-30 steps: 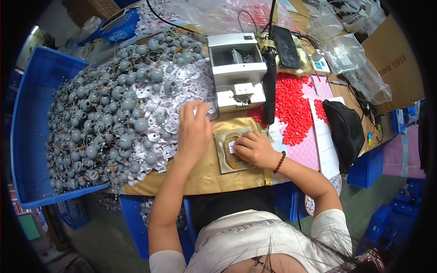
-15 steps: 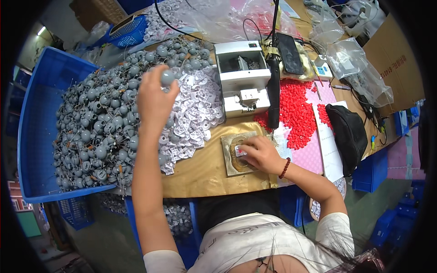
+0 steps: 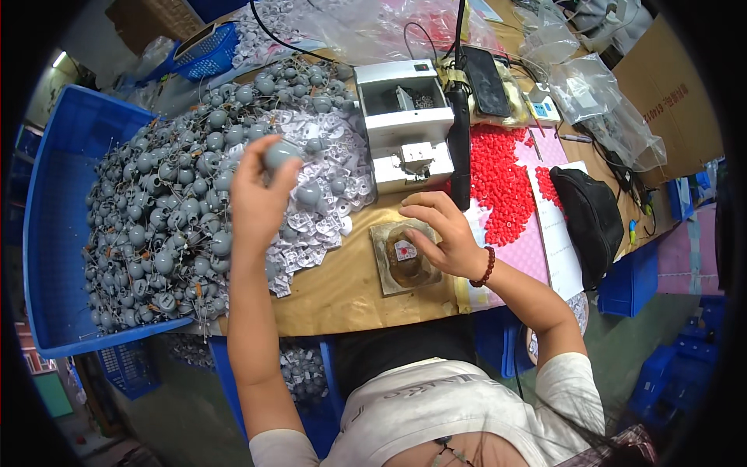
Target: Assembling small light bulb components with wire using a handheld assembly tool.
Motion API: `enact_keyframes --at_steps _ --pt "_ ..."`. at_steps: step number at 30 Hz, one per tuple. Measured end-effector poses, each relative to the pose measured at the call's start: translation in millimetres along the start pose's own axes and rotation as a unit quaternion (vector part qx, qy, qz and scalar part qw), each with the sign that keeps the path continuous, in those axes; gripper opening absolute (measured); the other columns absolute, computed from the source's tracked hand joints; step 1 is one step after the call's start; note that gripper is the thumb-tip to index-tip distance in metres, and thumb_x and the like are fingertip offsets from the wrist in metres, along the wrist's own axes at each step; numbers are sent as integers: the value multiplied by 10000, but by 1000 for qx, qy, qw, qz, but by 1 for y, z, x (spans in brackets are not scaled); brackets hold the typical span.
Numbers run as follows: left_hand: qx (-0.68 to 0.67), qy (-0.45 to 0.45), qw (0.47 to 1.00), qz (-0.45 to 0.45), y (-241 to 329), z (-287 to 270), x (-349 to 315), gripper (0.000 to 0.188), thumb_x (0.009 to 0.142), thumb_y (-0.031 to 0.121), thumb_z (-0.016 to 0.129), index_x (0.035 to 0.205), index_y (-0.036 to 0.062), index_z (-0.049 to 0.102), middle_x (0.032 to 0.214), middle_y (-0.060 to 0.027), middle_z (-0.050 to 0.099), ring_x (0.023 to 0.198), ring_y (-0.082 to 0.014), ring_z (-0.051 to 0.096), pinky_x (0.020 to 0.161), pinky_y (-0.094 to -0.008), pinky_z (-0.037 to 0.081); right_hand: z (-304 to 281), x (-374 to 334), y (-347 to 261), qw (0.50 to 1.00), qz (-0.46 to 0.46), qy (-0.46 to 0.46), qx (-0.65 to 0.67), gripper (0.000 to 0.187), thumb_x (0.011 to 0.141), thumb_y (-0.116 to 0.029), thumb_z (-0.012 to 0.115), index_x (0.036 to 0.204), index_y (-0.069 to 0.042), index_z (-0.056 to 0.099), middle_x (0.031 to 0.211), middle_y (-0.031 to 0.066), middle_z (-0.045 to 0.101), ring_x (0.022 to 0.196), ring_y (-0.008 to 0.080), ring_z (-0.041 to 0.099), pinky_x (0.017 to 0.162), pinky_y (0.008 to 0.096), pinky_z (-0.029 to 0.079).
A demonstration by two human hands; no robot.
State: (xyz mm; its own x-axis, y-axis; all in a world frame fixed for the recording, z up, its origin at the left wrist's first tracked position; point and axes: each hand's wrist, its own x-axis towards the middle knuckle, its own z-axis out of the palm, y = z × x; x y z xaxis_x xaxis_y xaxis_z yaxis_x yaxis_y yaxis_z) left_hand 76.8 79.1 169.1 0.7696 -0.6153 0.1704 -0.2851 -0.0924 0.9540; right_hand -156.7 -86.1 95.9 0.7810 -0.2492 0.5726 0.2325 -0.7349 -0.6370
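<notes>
My left hand (image 3: 258,198) pinches a round grey ball-shaped part (image 3: 278,153) between thumb and fingers, above the edge of the white plastic pieces (image 3: 319,210). My right hand (image 3: 447,233) has its thumb and fingers apart, with nothing between them. It hovers at the right side of a square metal block (image 3: 387,284) with a rounded recess. Inside that recess lies a small white piece with a red part (image 3: 405,250) on it, just left of my right thumb.
A large heap of grey ball parts with wires (image 3: 163,210) spills from a blue bin (image 3: 54,233) at left. A white machine (image 3: 408,121) stands behind the block. Red caps (image 3: 502,187), a black pouch (image 3: 587,226) and a phone (image 3: 486,82) lie to the right.
My right hand has lifted off the white piece in the block and spread its fingers. My left hand, still gripping the grey ball part, has lowered slightly toward me.
</notes>
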Motion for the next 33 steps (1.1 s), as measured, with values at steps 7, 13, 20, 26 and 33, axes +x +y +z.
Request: enact_keyframes --at_steps 7,13,20,26,33 --pt "-71 -75 994 -38 28 -13 -23 368 1008 177 609 1318 10 504 1132 -103 665 976 -139 690 647 -216 506 8 14 -5 999 -44 18 -4 475 817 -63 757 1263 -31 598 1226 172 606 1138 350 589 951 424 498" --pt "-183 -226 956 -45 60 2 -74 438 1001 188 638 1339 -19 450 1186 -120 642 987 -123 660 700 -225 511 5 51 -26 996 -58 10 67 570 839 -92 766 1352 -18 527 1300 186 588 1157 316 589 974 417 499" --pt "-169 -155 964 -135 -2 16 -139 431 910 66 710 1262 -14 474 1135 -97 637 937 -105 626 782 -246 517 -15 7 -7 890 263 -213 307 273 948 -87 674 1212 -20 663 970 55 709 782 92 655 706 284 545" --pt "6 -121 990 -75 -59 60 -182 378 815 78 760 1115 10 541 983 -124 639 828 -222 609 738 -360 500 -11 -29 14 961 125 -246 23 252 810 0 723 1056 -52 735 951 134 694 802 286 687 717 350 548" --pt "141 -156 977 21 -70 83 -185 407 752 108 775 1081 19 552 977 -164 609 923 -361 579 809 -457 482 10 -36 21 943 -75 -261 -195 347 751 -149 668 1089 -71 686 925 69 597 815 238 621 661 356 535"
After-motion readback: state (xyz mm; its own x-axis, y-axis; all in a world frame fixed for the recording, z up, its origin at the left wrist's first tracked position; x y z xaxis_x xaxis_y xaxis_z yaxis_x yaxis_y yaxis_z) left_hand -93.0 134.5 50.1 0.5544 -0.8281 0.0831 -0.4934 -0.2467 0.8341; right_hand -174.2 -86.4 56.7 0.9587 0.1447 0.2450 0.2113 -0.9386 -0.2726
